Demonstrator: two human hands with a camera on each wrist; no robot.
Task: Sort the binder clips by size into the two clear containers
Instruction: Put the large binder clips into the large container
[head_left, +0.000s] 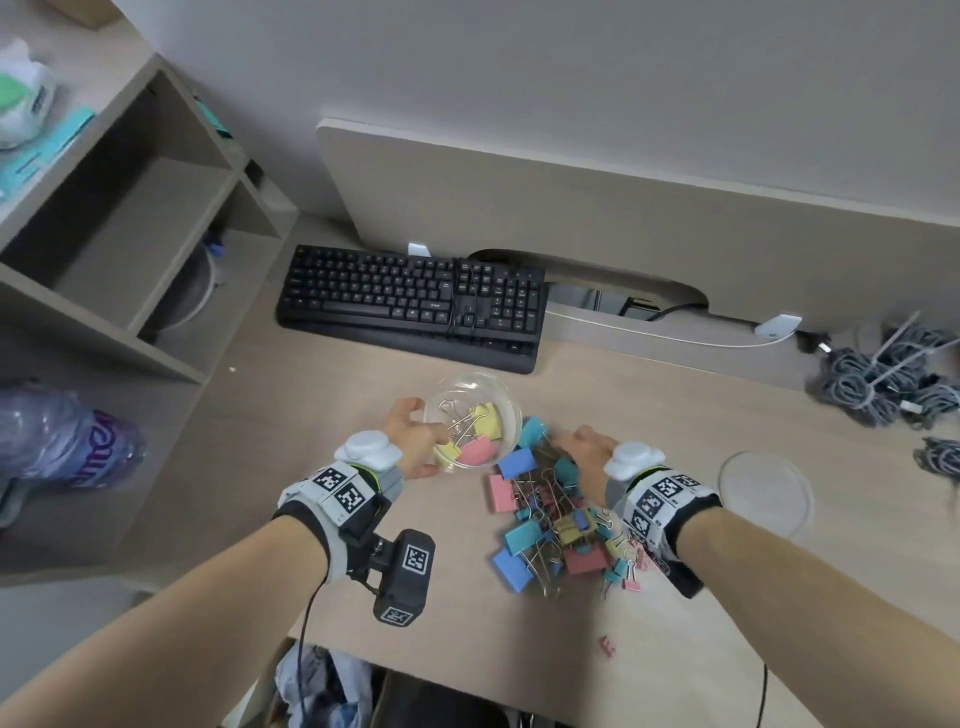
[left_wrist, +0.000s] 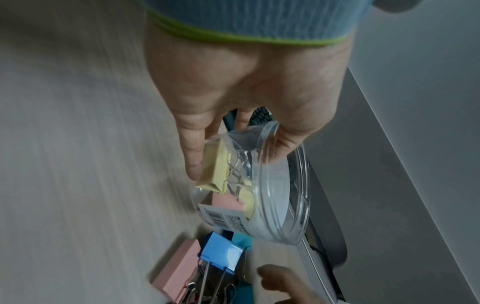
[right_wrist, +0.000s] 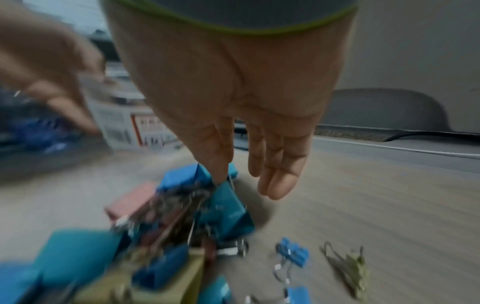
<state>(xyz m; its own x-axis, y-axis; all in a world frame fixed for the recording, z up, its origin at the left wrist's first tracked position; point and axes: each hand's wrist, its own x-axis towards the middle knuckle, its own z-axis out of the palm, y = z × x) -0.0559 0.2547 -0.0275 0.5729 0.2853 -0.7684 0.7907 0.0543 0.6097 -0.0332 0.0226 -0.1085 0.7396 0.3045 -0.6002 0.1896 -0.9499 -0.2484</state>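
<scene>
My left hand grips a clear round container, tilted and lifted off the desk. It holds large yellow and pink binder clips. In the left wrist view my thumb sits at its rim and my fingers lie along its bottom. A pile of mixed large and small clips in blue, teal, pink and yellow lies on the desk. My right hand hovers over the pile's far end with straight fingers, the thumb tip near a teal clip. It holds nothing. The right wrist view is blurred.
A clear round piece, container or lid, lies on the desk to the right. A black keyboard lies behind. Grey cable bundles sit far right. A small red clip lies near the front edge. Shelves stand left.
</scene>
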